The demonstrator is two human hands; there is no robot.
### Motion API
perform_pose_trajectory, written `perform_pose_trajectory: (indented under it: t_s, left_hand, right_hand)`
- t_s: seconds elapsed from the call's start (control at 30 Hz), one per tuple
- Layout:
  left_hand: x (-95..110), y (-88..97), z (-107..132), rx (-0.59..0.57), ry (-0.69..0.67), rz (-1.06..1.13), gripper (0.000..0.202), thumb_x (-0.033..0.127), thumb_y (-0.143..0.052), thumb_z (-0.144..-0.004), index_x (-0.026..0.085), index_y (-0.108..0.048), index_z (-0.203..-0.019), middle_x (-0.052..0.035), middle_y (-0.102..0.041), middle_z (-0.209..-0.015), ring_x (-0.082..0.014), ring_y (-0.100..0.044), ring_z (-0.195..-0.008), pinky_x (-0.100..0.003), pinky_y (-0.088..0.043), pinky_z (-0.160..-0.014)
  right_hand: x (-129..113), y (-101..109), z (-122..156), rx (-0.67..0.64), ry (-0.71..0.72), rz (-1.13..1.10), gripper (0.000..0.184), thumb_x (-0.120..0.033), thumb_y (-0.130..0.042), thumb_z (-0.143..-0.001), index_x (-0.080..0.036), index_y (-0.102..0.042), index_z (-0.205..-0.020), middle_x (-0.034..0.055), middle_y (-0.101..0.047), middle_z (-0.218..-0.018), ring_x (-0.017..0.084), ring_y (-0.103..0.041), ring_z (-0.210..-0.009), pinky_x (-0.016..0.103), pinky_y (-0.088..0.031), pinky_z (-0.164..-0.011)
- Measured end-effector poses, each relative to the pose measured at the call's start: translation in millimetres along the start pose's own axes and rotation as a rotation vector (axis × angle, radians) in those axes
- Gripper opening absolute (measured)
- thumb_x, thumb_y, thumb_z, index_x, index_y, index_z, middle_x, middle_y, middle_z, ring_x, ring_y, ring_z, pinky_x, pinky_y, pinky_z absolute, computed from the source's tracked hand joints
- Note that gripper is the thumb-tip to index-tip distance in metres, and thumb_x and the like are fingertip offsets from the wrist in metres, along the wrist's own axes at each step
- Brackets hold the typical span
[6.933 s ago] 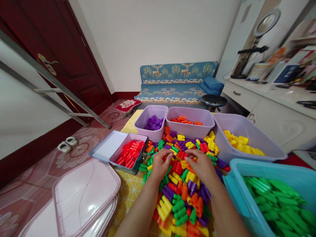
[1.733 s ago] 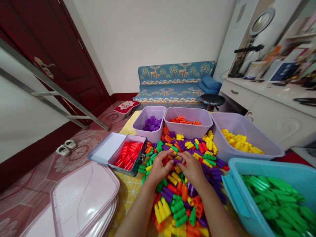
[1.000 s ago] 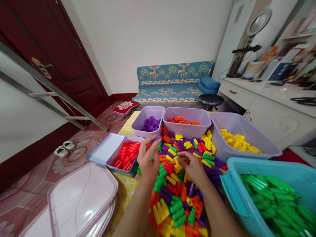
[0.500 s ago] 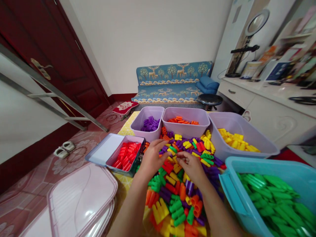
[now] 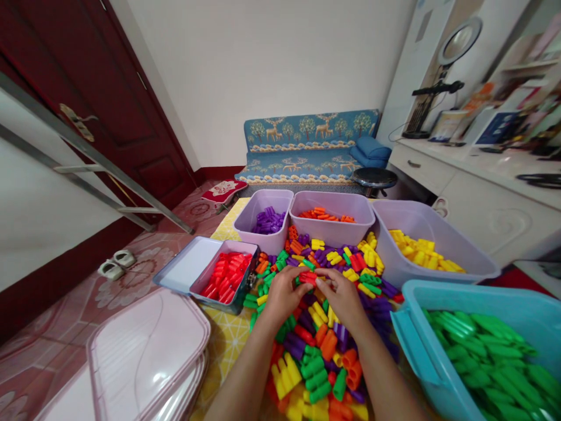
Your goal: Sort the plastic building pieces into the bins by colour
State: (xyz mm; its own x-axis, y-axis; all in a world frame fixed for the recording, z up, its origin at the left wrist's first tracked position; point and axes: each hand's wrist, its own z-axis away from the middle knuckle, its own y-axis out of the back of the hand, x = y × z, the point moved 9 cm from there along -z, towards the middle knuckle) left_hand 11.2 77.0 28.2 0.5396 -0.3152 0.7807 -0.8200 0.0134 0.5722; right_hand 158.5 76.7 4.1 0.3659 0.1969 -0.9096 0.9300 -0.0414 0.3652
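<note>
Over a mixed heap of plastic building pieces (image 5: 313,365), my two hands meet around one red building piece (image 5: 308,277). My left hand (image 5: 284,290) pinches its left end between thumb and fingers. At its right end, the fingers of my right hand (image 5: 339,295) close on it too. The heap below has green, yellow, orange, purple and red tube-shaped pieces, many joined side by side. My hands and forearms hide part of the heap.
Around the heap stand a bin of purple pieces (image 5: 242,221), one of orange (image 5: 372,219), one of yellow (image 5: 477,260), and a teal bin of green (image 5: 412,327). A hinged tin (image 5: 186,263) at left holds red pieces. Pale lids (image 5: 144,345) lie at front left.
My hands have come together, the left moving slightly right and down. A red piece is now held between them; earlier my fingers hovered apart at the heap.
</note>
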Motion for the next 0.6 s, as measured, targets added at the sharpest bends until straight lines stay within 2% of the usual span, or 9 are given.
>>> perform_pose_trajectory:
  t_s: [0.1,0.17,0.23,0.33,0.47,0.6]
  left_hand:
    - [-16,-0.4,1,0.082,0.050,0.274,0.034,0.037,-0.060,-0.083,0.016,-0.067,-0.109,-0.0071,-0.069,-0.097,-0.0181,-0.060,-0.080,-0.028,-0.047,-0.073]
    - [-24,-1.7,3,0.085,0.105,0.385,0.034,0.042,-0.052,-0.088,0.013,-0.068,-0.094,-0.0038,-0.067,-0.080,-0.0151,-0.056,-0.070,-0.024,-0.043,-0.065]
    - [-28,-2.3,5,0.068,0.133,0.393,0.041,0.046,-0.047,-0.089,0.012,-0.065,-0.074,0.0002,-0.058,-0.063,-0.0119,-0.049,-0.060,-0.022,-0.037,-0.058]
    - [-25,-2.7,7,0.039,0.114,0.325,0.045,0.047,-0.047,-0.089,0.013,-0.056,-0.061,0.0029,-0.047,-0.057,-0.0092,-0.041,-0.055,-0.021,-0.030,-0.054]
    - [-19,-8.7,8,-0.024,0.065,0.264,0.042,0.043,-0.048,-0.089,0.013,-0.056,-0.061,0.0030,-0.045,-0.057,-0.0093,-0.040,-0.056,-0.022,-0.027,-0.054]
    - [-16,-12.3,9,-0.057,0.051,0.269,0.027,0.038,-0.057,-0.085,0.013,-0.066,-0.077,-0.0008,-0.060,-0.068,-0.0119,-0.048,-0.062,-0.022,-0.035,-0.059]
  right_hand:
    - [1,-4,1,-0.027,-0.009,-0.066,0.040,-0.033,-0.058,-0.081,-0.020,-0.060,-0.119,0.0083,-0.069,-0.111,0.021,-0.067,-0.091,0.036,-0.054,-0.081]
    - [0,-7,1,-0.048,-0.016,-0.108,0.042,-0.033,-0.059,-0.080,-0.021,-0.059,-0.121,0.0074,-0.068,-0.112,0.021,-0.066,-0.094,0.036,-0.054,-0.082]
    - [1,-10,1,-0.062,-0.034,-0.130,0.038,-0.034,-0.060,-0.080,-0.020,-0.062,-0.115,0.0076,-0.070,-0.108,0.021,-0.067,-0.093,0.036,-0.054,-0.081]
    - [0,-12,2,-0.073,-0.051,-0.138,0.034,-0.038,-0.060,-0.081,-0.019,-0.065,-0.109,0.0079,-0.071,-0.100,0.022,-0.067,-0.088,0.036,-0.054,-0.080]
    - [-5,-11,2,-0.081,-0.047,-0.143,0.035,-0.038,-0.061,-0.079,-0.020,-0.064,-0.109,0.0067,-0.071,-0.096,0.021,-0.068,-0.086,0.035,-0.054,-0.078]
    - [-7,-9,4,-0.057,-0.049,-0.158,0.029,-0.031,-0.062,-0.076,-0.019,-0.065,-0.102,0.0056,-0.071,-0.092,0.020,-0.068,-0.081,0.032,-0.054,-0.073]
